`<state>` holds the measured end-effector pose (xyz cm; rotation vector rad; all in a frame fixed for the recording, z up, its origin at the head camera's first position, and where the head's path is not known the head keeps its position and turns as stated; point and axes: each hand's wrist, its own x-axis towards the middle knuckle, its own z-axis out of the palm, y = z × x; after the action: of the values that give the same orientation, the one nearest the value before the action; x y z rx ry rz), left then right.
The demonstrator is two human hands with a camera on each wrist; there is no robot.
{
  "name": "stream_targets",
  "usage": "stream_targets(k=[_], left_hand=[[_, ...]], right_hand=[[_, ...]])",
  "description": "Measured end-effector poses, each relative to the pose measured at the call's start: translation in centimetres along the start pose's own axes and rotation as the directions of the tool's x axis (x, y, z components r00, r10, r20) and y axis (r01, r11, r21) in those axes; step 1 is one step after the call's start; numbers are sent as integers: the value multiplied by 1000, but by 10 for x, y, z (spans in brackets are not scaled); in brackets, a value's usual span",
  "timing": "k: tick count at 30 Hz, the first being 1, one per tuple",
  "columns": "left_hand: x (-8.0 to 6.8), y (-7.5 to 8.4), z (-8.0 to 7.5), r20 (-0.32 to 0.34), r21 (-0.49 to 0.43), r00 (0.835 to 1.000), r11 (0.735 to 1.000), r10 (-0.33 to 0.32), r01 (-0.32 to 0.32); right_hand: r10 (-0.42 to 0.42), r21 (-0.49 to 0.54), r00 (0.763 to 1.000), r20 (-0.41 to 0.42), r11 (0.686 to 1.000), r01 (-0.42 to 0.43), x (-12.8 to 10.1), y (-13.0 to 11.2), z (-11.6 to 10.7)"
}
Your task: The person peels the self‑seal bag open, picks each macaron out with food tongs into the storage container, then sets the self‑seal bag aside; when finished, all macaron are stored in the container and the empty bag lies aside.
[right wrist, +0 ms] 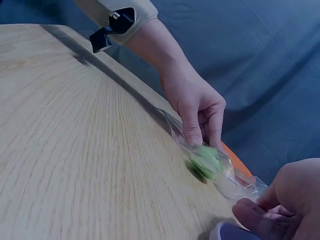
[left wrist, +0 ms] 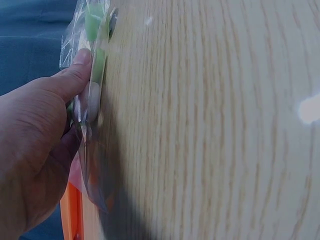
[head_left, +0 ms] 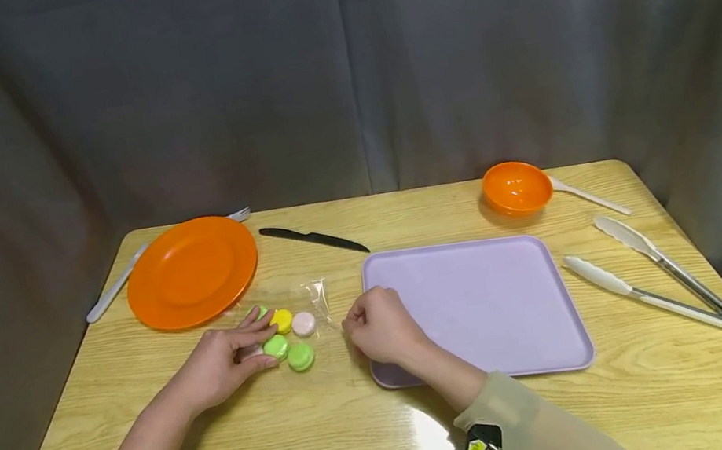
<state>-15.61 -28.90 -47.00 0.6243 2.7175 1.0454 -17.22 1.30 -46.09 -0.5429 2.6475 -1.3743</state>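
Observation:
A clear plastic bag (head_left: 313,305) holding several small round macarons, green (head_left: 300,357), yellow (head_left: 282,320) and pink (head_left: 303,323), lies on the wooden table (head_left: 297,443) between the orange plate and the lilac tray. My left hand (head_left: 260,349) pinches the bag's left side over a green macaron (right wrist: 205,161), with the thumb pressed on the plastic (left wrist: 92,165). My right hand (head_left: 352,326) has its fingers curled at the bag's right edge and grips the plastic (right wrist: 235,182) there. The left hand (right wrist: 197,107) also shows in the right wrist view.
An orange plate (head_left: 192,271) with a fork (head_left: 119,281) behind it sits at the back left. A black knife (head_left: 313,239) lies behind the bag. The lilac tray (head_left: 488,299) is at the right hand's side. Further right are an orange bowl (head_left: 516,187), a white spoon (head_left: 589,196) and tongs (head_left: 664,278).

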Motion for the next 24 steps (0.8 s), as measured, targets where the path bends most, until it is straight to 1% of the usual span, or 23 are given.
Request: stream_targets(k=[3,7,11,15,21,24], left_hand=[[-1,-2,0,-1,0,1000,1000,-1,1],[-1,-3,0,-4,2,1000,1000,-2,2],[-1,-2,1,-1,-1,1000,1000,2,-2],[-1,-1,2,6,-6,1000,1000,6,-6],[1,1,0,1,3,1000,1000,9,-9],[0,0,-1,-2,6,1000,1000,7,-7]], right_hand=[[-14,-22,1000,-6,1000,14,3,-1,1],[-43,-93,999,-15,995,41,11,-6,2],[-62,-144,998,3,988,62,22,-11,4],[-75,-192,997,17,978,77,31,-11,9],[-60,-200,998,17,978,62,35,-9,13],[-55,-169,998,13,984,57,36,-8,13]])
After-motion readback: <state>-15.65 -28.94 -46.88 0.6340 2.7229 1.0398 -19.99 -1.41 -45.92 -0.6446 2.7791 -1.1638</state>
